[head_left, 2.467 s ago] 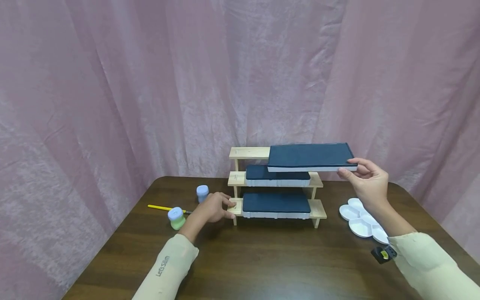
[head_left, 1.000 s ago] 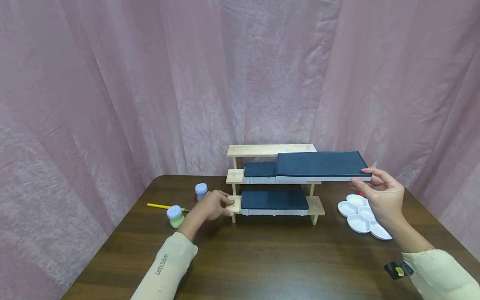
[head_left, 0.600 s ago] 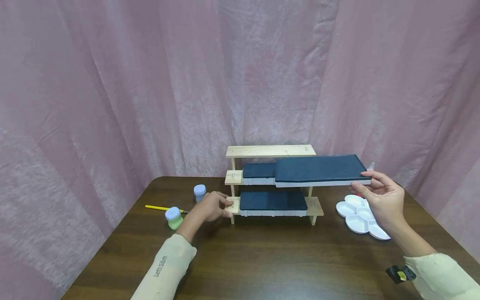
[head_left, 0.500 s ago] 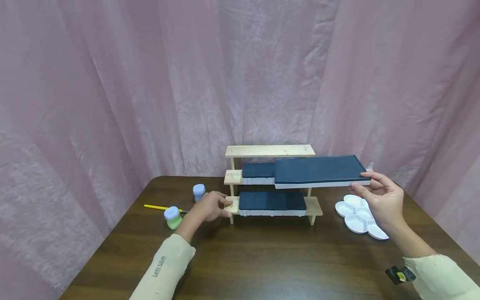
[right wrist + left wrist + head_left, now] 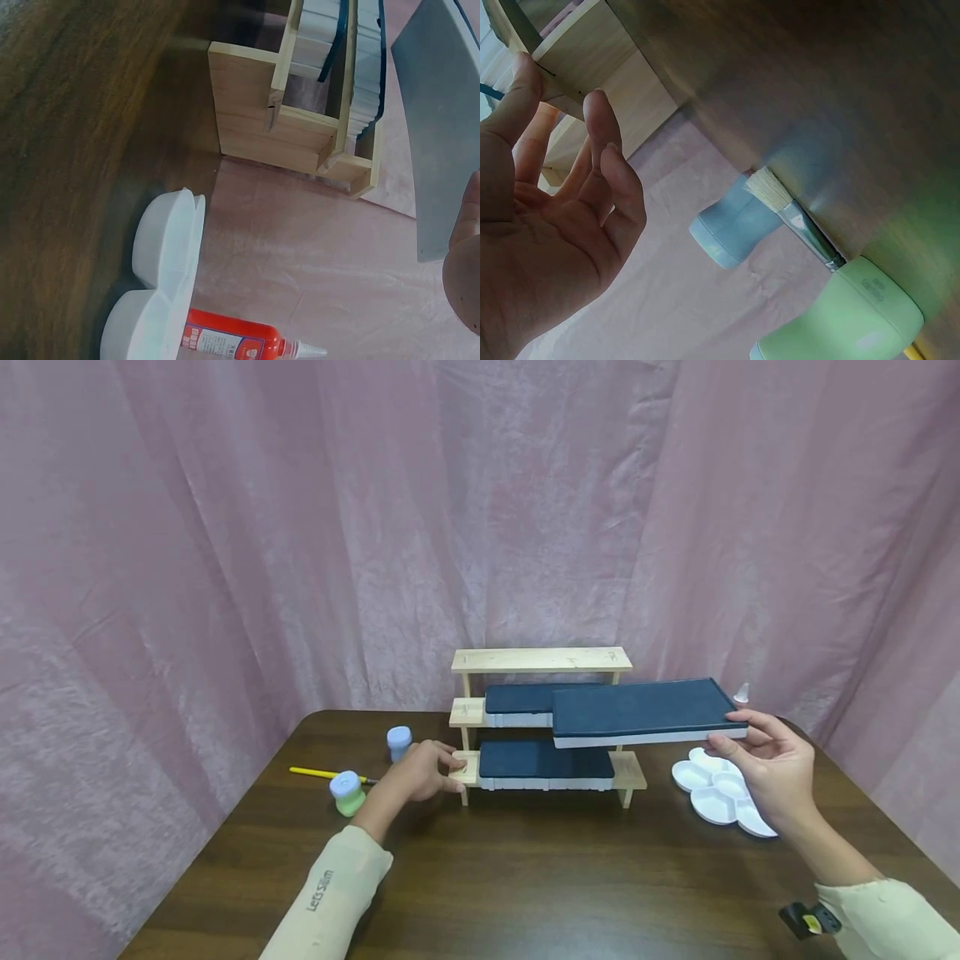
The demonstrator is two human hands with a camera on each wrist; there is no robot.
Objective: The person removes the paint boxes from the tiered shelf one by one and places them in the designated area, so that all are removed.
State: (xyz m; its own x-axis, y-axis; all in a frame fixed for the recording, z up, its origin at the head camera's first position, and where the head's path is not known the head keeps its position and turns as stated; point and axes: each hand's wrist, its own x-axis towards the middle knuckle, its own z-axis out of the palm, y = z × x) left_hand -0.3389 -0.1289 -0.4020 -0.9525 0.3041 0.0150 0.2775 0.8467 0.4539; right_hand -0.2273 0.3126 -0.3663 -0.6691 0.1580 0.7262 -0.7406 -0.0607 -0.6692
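A three-step wooden display rack (image 5: 540,659) stands at the middle of the table. My left hand (image 5: 423,770) grips the left end of its lowest step, thumb and fingers around the plank in the left wrist view. Between thumb and fingers, my right hand (image 5: 776,772) pinches the right end of a flat box (image 5: 648,708) with a dark blue top and white sides. That box is held in the air, overlapping the right half of the middle step. Similar dark-topped boxes lie on the middle step (image 5: 517,697) and the lowest step (image 5: 546,762); the top step is bare.
At right lies a white flower-shaped palette (image 5: 712,806), with a red squeeze bottle (image 5: 232,336) behind it. Left of the rack are a blue jar (image 5: 399,739), a green jar (image 5: 348,797) with a bluish lid, and a yellow-handled brush (image 5: 315,772). A pink curtain hangs behind.
My right hand has brought the flat box from in front of the top step rightward and down, uncovering that step. My left hand keeps its grip on the lowest step.
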